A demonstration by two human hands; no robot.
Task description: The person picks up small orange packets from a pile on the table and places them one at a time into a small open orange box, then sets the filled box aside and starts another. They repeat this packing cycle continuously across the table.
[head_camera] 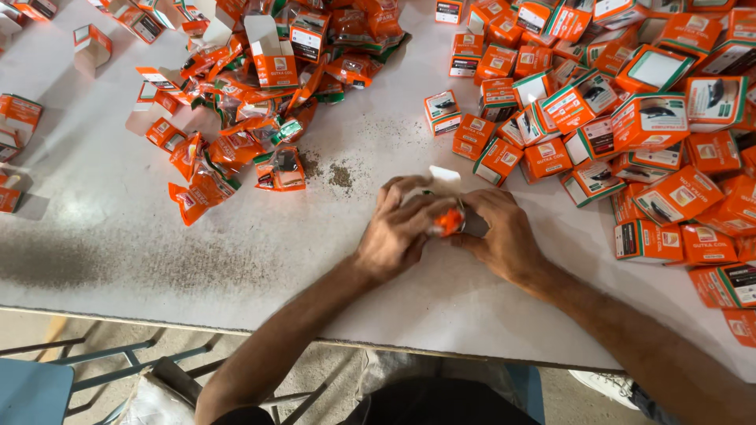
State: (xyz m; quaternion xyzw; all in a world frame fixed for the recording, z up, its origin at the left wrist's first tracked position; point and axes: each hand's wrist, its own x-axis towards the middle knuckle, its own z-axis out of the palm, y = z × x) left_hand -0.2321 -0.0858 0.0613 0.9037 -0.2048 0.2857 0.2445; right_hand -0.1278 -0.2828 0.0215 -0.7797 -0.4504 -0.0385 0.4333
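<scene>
Together, both hands around small box

My left hand and my right hand together at table centre, small box between them, closed boxes right, sachets behind left, stool below table edge.

The surface is off-white, greyed with dusty smudges and a dark brown speckle of crumbs just left of the hands. Between the left hand and right hand shows a small box, bright orange with a white flap. Right of the hands, the heap of boxes is orange with green edging, white panels and black pictures. Left of and beyond the hands, the pile of pouches is glossy orange with touches of green. Below the surface, a chair is pale blue.
</scene>
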